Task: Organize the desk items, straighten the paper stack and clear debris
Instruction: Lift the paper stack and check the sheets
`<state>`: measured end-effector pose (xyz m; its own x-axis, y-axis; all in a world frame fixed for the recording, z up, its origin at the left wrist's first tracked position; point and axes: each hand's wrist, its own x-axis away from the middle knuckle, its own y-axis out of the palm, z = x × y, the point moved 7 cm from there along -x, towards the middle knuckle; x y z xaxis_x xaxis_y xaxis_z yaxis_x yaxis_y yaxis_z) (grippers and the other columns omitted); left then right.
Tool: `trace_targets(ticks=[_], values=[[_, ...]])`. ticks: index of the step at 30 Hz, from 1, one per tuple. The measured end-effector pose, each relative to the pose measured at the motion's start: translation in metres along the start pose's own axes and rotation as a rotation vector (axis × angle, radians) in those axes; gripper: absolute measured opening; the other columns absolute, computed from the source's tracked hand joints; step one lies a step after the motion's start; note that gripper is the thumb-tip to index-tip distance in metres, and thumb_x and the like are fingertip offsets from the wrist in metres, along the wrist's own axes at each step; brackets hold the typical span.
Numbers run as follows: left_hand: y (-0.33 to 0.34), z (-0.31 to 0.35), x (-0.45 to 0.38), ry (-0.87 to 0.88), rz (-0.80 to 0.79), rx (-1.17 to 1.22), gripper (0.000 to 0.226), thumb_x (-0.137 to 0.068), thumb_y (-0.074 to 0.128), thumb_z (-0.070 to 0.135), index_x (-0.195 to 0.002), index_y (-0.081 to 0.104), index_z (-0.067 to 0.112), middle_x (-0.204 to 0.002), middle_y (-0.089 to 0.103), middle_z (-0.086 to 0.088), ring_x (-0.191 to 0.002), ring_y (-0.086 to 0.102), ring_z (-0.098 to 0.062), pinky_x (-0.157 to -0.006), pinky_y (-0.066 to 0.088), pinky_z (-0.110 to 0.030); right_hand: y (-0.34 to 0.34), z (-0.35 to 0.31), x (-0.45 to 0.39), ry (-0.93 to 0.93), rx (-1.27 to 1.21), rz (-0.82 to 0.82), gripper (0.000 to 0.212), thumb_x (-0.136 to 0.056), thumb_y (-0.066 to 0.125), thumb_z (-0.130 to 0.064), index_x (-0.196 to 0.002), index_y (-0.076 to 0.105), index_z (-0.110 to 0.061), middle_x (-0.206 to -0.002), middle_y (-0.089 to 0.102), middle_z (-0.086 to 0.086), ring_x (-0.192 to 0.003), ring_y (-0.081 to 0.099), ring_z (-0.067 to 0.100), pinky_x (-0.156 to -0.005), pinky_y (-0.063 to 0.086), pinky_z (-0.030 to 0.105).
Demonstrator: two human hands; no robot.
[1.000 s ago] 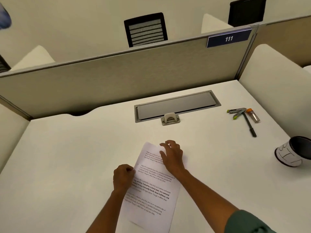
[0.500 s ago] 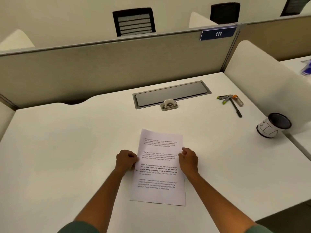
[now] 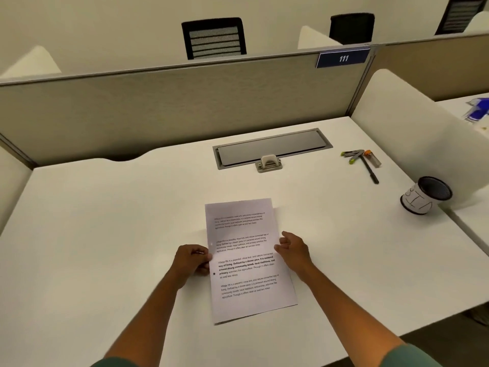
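We count one paper stack (image 3: 248, 260) on the desk (image 3: 92, 234), two hands at its edges, left hand (image 3: 191, 260) and right hand (image 3: 292, 249). Far right sit one pen holder (image 3: 423, 196) and a small cluster of pens (image 3: 361, 161), exact number unclear. We spot three chairs (image 3: 214, 38) behind.

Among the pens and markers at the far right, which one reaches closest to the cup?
The black pen: its tip points toward the cup, past the shorter markers.
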<state>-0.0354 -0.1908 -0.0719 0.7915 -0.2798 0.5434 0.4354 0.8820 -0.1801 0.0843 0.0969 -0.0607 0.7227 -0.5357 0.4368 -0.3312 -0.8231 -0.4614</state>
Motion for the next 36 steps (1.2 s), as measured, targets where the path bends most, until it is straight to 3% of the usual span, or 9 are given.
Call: trace_targets(ticks=[3, 5, 7, 11, 15, 18, 23, 28, 36], values=[[-0.003, -0.005, 0.003, -0.024, -0.002, 0.05, 0.009, -0.081, 0.068, -0.009, -0.089, 0.066, -0.012, -0.067, 0.066, -0.022, -0.056, 0.064, -0.026, -0.053, 0.058, -0.034, -0.001, 0.0, -0.005, 0.011, -0.033, -0.038, 0.045, -0.086, 0.067, -0.014, -0.13, 0.056, -0.015, -0.103, 0.062, -0.001, -0.101, 0.059, 0.021, -0.089, 0.045, 0.03], [-0.003, -0.008, 0.004, -0.041, -0.001, 0.076, 0.01, -0.082, 0.068, -0.008, -0.09, 0.066, -0.011, -0.072, 0.066, -0.024, -0.061, 0.064, -0.03, -0.056, 0.06, -0.038, -0.001, 0.004, -0.008, 0.017, -0.072, -0.067, 0.019, -0.083, 0.067, -0.012, -0.098, 0.066, -0.024, -0.083, 0.058, -0.004, -0.084, 0.055, 0.019, -0.079, 0.042, 0.031], [-0.002, -0.01, 0.006, -0.058, -0.005, 0.086, 0.012, -0.082, 0.069, -0.008, -0.092, 0.066, -0.012, -0.074, 0.066, -0.025, -0.065, 0.064, -0.031, -0.059, 0.061, -0.04, 0.001, 0.006, -0.011, 0.008, -0.101, -0.108, 0.017, -0.082, 0.065, -0.008, -0.069, 0.057, -0.015, -0.07, 0.051, -0.001, -0.072, 0.047, 0.021, -0.069, 0.038, 0.032], [0.001, -0.014, 0.01, -0.067, -0.005, 0.073, 0.014, -0.082, 0.069, -0.007, -0.093, 0.065, -0.014, -0.072, 0.066, -0.023, -0.066, 0.064, -0.032, -0.059, 0.06, -0.04, -0.002, 0.008, -0.013, 0.087, -0.28, -0.167, 0.014, -0.088, 0.062, -0.003, -0.087, 0.072, -0.014, -0.092, 0.074, 0.009, -0.085, 0.069, 0.027, -0.081, 0.058, 0.044], [0.003, -0.007, 0.01, -0.031, 0.041, 0.061, 0.014, -0.08, 0.07, -0.007, -0.092, 0.066, -0.014, -0.069, 0.067, -0.02, -0.061, 0.064, -0.029, -0.058, 0.06, -0.036, -0.003, 0.009, -0.015, 0.133, -0.357, -0.201, 0.012, -0.09, 0.06, -0.004, -0.095, 0.069, -0.011, -0.096, 0.074, 0.01, -0.087, 0.071, 0.028, -0.075, 0.06, 0.045], [0.007, 0.006, 0.01, 0.008, 0.074, 0.061, 0.015, -0.079, 0.072, -0.006, -0.092, 0.067, -0.012, -0.073, 0.069, -0.019, -0.063, 0.064, -0.028, -0.062, 0.061, -0.037, -0.013, -0.001, -0.02, 0.109, -0.36, -0.166, 0.015, -0.09, 0.059, -0.004, -0.093, 0.069, -0.013, -0.096, 0.074, 0.01, -0.088, 0.07, 0.029, -0.07, 0.058, 0.038], [0.008, 0.036, 0.011, 0.091, 0.11, 0.076, 0.014, -0.08, 0.072, -0.006, -0.091, 0.068, -0.012, -0.076, 0.066, -0.022, -0.064, 0.062, -0.028, -0.062, 0.061, -0.037, -0.028, -0.032, -0.028, 0.029, -0.357, -0.161, 0.018, -0.089, 0.058, -0.003, -0.088, 0.071, -0.016, -0.099, 0.074, 0.012, -0.091, 0.071, 0.03, -0.083, 0.058, 0.045], [0.004, 0.067, 0.015, 0.175, 0.173, 0.086, 0.011, -0.08, 0.072, -0.006, -0.088, 0.068, -0.012, -0.068, 0.065, -0.017, -0.058, 0.059, -0.024, -0.057, 0.058, -0.031, -0.044, -0.062, -0.036, -0.05, -0.32, -0.112, 0.017, -0.088, 0.061, -0.006, -0.084, 0.072, -0.018, -0.095, 0.074, 0.007, -0.089, 0.071, 0.029, -0.085, 0.058, 0.049], [-0.003, 0.104, 0.033, 0.378, 0.321, 0.044, 0.005, -0.081, 0.073, -0.001, -0.083, 0.073, 0.003, -0.073, 0.072, -0.013, -0.059, 0.062, -0.023, -0.064, 0.058, -0.037, -0.065, -0.103, -0.032, -0.266, -0.3, -0.028, 0.01, -0.091, 0.062, -0.015, -0.097, 0.069, -0.02, -0.098, 0.073, 0.003, -0.091, 0.069, 0.023, -0.084, 0.058, 0.047]])
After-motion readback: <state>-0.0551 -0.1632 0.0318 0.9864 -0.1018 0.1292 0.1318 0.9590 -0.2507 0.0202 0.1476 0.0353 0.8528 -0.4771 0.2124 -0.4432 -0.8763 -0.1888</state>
